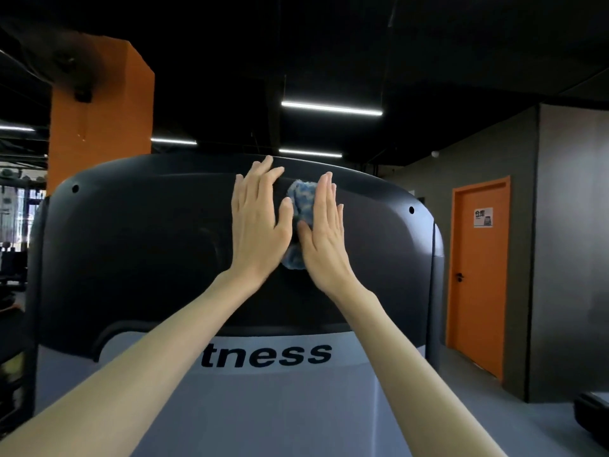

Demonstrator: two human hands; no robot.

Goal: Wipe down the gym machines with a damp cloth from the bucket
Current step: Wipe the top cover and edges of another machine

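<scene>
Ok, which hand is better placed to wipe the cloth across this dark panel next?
Right: the right hand lies flat over the blue cloth on the dark panel; the left hand rests beside it.

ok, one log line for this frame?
phase: wiping | surface: dark machine panel | cloth: blue, bunched between hands | left hand: flat on panel | right hand: straight fingers against cloth
</scene>
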